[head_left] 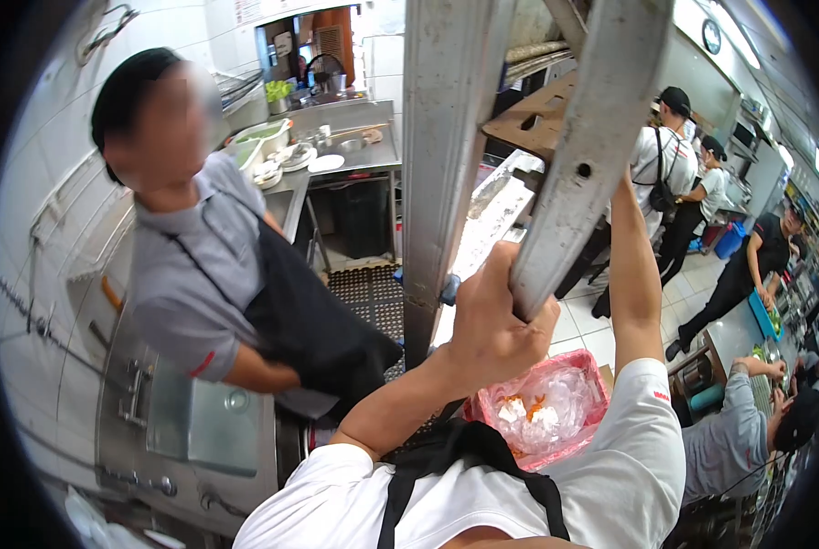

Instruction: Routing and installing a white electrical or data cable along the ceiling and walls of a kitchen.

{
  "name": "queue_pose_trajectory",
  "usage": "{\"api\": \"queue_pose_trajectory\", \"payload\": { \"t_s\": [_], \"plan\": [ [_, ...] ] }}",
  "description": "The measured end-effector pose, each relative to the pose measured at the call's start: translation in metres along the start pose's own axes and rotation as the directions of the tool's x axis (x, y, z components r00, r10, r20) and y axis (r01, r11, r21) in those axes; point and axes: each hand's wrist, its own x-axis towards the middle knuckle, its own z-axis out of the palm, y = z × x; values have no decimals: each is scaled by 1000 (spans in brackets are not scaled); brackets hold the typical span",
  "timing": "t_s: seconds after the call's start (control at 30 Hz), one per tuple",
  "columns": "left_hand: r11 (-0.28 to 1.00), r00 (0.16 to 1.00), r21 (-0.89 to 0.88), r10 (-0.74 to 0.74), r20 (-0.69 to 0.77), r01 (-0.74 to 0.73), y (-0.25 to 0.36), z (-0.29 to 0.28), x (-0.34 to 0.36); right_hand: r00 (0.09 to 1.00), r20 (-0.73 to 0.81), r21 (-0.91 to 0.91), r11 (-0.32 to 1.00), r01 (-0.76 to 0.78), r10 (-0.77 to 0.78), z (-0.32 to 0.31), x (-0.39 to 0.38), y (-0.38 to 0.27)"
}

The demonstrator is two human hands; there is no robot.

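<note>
My left hand [501,316] is closed round the lower end of a grey metal rail [597,137] with a round hole in it. The rail slants up to the right, close in front of me. My right forearm [635,274] reaches up beside it, and the hand itself is hidden behind the metal. A wider upright metal post [448,137] stands just left of the rail. Between the two show a brown cardboard piece [525,119] and a whitish worn strip [493,215]. Below my arms sits a pinkish-red crate [599,373] lined with clear plastic, with orange and white scraps inside.
A person in a grey shirt and dark apron [272,284] stands close on my left, beside a steel sink [203,425]. Behind them is a steel counter [364,151] with dishes. On the right, several people work along the aisle, one near a blue tray [764,316].
</note>
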Motion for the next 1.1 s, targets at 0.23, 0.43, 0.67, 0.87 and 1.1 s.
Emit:
{"api": "queue_pose_trajectory", "payload": {
  "t_s": [0.23, 0.43, 0.67, 0.87, 1.1],
  "plan": [
    [998, 998, 3, 58, -4, -58, -118, 22, 57, 997, -62, -187, 982, 32, -45, -23, 33, 93],
    [997, 998, -28, 67, -16, -67, -225, 52, 104, 989, -140, -258, 966, 11, -48, -56, 60, 199],
    [986, 997, -154, 73, 15, -70, -349, 83, 161, 942, -299, -499, 866, -18, -152, -85, 92, 296],
    [970, 998, -244, 21, 54, -7, -456, 109, 189, 930, -322, -686, 721, -101, -176, -100, 102, 396],
    [951, 991, -284, -99, 92, 122, -567, 142, 240, 960, -229, -658, 701, -275, 162, -109, 122, 493]
  ]
}}
